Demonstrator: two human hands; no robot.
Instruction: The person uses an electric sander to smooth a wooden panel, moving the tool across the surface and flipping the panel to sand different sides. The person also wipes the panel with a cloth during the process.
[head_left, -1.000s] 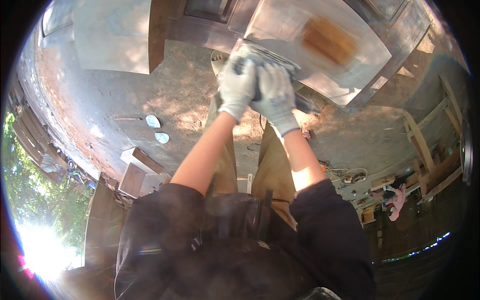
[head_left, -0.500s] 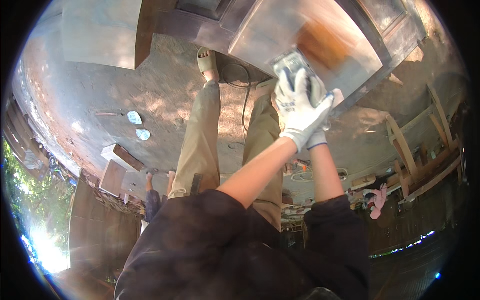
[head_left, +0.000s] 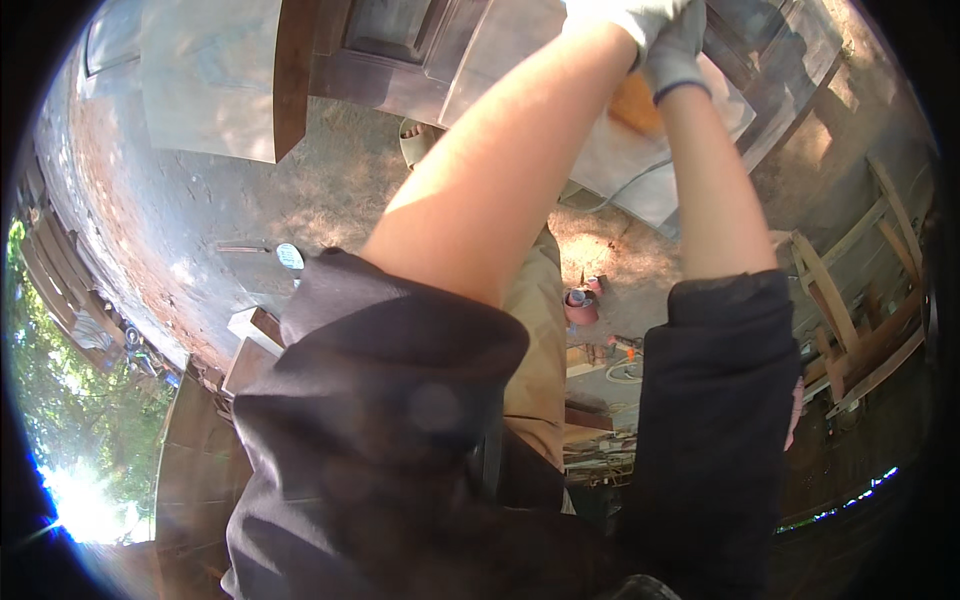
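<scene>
My two hands, in white-grey work gloves, are close together at the top edge of the view. The left hand is partly cut off by the edge, and the right hand is just beside it. Their fingers are mostly hidden, as is the power sander they were on half a second ago. Beneath them lies a pale, dusty wooden panel with an orange-brown patch. A grey cord crosses the panel's near part toward my right wrist.
Dark panelled doors lie under and beside the panel. Another pale board stands at the left. A wooden frame is on the right. A reddish pot sits on the ground near my leg, and a round blue-white disc lies left.
Both hands have moved forward together, away from my body, to the top edge of the view. My arms are now stretched out, and the sander has gone out of sight.
</scene>
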